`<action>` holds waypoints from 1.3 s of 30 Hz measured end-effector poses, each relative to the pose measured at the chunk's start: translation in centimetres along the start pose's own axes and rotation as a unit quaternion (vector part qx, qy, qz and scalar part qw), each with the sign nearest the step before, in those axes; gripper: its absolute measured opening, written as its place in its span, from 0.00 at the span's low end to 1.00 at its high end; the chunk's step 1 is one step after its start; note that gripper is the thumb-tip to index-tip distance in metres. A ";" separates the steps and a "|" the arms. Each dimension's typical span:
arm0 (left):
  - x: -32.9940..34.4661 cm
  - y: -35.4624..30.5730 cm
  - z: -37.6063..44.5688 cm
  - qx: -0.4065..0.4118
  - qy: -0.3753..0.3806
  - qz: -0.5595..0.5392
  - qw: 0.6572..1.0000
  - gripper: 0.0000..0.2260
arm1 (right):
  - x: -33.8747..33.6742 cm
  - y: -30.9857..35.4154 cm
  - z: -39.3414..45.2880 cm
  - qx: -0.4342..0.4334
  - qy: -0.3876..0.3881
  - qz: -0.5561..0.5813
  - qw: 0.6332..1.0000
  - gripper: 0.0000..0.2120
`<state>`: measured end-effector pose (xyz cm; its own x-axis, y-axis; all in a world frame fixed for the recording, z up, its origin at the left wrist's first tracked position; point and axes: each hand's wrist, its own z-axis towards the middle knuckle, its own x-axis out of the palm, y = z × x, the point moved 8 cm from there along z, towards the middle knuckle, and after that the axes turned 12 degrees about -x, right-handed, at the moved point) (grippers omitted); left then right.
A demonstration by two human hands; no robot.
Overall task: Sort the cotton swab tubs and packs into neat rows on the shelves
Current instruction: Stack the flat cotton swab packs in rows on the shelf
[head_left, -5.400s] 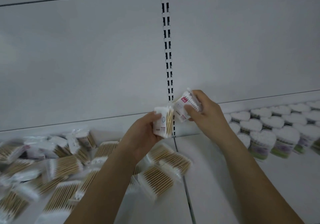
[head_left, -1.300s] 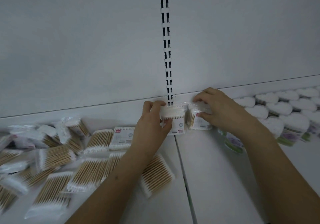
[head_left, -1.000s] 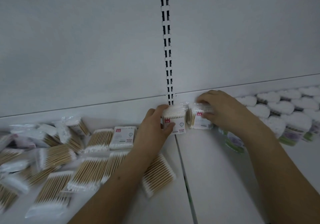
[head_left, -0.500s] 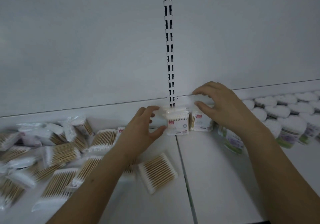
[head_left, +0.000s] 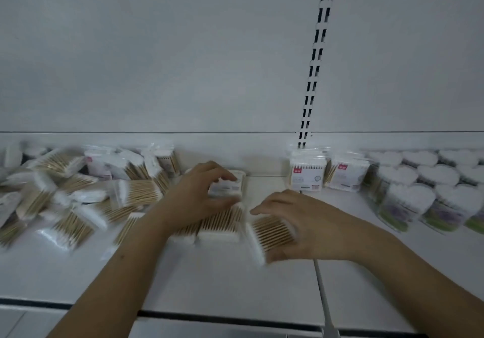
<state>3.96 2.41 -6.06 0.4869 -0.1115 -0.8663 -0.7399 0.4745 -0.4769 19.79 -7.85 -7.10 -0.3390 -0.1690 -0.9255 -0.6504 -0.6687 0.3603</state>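
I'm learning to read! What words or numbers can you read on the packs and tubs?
No text here can be read.
Two upright clear packs of wooden cotton swabs: a small red tag on each, print too blurred.
Pack under the left hand: label blurred.
Heart-shaped white tubs: purple and green labels, too blurred.

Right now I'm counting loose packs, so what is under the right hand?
Under the right hand lies a flat pack of wooden-stick cotton swabs, its left part showing. The hand covers the pack's right end, and the blur hides whether the fingers touch it.
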 end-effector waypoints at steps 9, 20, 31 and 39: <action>1.8 1.3 -3.7 0.009 0.156 0.027 0.987 0.34 | 1.4 -1.1 -0.1 -0.020 0.016 0.052 0.998 0.34; -3.3 0.3 -1.5 -0.088 -0.051 -0.123 0.987 0.09 | -0.5 -1.8 -1.6 0.078 -0.032 0.148 0.985 0.35; -3.7 0.1 0.9 -0.110 -0.031 -0.128 0.985 0.10 | -2.7 -1.1 -1.9 0.051 -0.085 0.214 0.972 0.18; -4.5 -3.8 2.3 -0.070 -0.043 -0.200 0.976 0.03 | -5.1 -2.1 -5.6 0.094 -0.193 0.121 0.969 0.32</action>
<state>5.61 3.10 0.01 0.7823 -0.1871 -0.5941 -0.5362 0.2833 -0.7952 26.71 -9.65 -3.85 -0.7033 0.0039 -0.7109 -0.6200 -0.4927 0.6107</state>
